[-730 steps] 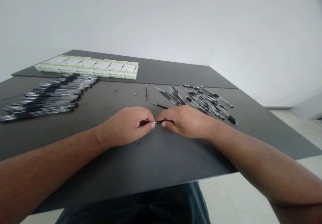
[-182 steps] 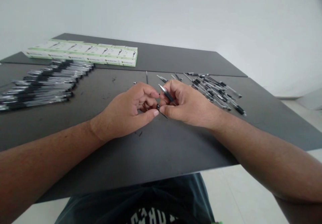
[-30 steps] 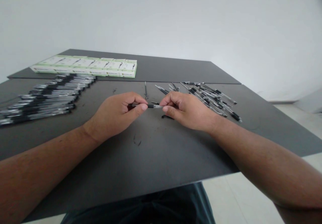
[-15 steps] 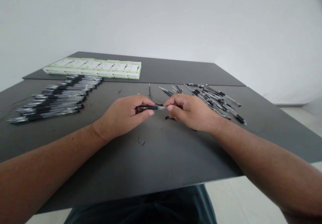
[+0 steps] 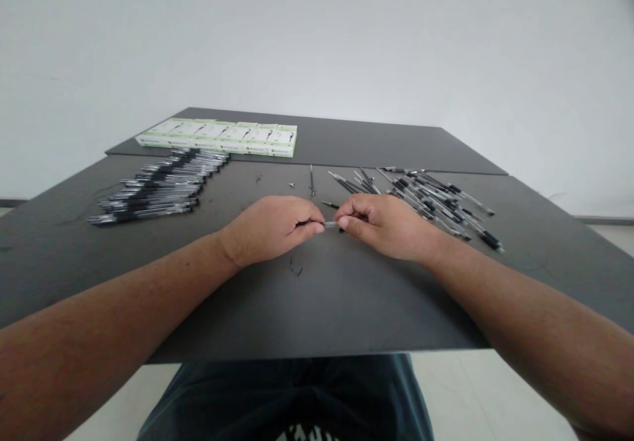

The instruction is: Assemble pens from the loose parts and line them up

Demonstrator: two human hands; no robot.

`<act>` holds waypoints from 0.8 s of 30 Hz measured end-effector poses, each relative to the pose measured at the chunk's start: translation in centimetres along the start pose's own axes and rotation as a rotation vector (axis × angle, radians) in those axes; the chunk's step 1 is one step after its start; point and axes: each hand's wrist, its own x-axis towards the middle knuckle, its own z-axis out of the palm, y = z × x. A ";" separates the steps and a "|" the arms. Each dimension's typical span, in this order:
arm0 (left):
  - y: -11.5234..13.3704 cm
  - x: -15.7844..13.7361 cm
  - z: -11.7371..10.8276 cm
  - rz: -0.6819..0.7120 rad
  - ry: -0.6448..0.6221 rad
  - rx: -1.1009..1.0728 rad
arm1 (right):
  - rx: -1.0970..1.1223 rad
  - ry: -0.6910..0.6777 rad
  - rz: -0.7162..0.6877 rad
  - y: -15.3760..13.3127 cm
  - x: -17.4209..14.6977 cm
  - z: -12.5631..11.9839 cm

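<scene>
A pen (image 5: pixel 330 225) lies level between my two hands, just above the dark table; only a short clear stretch of it shows. My left hand (image 5: pixel 275 230) pinches one end, with most of the black grip covered by its fingers. At the other end, my right hand (image 5: pixel 381 225) has thumb and forefinger closed on the pen. Just behind the hands rest a dark refill (image 5: pixel 329 204) and a small metal pen tip (image 5: pixel 292 185). Another refill (image 5: pixel 312 180) stretches away from me on the tabletop.
Left of my hands, many clear pens with black grips (image 5: pixel 163 187) lie in a long row. Green-and-white boxes (image 5: pixel 218 138) line up behind them. To the right spreads a loose pile of pen barrels (image 5: pixel 436 200), with several refills (image 5: pixel 354 182) beside it.
The view has shifted a little to the left. My left hand has slid along the pen toward my right hand, covering the black grip that showed before.
</scene>
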 end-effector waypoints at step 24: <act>-7.9 -21.4 -10.0 -0.585 -0.231 0.495 | -0.221 0.127 -0.040 1.7 0.3 0.8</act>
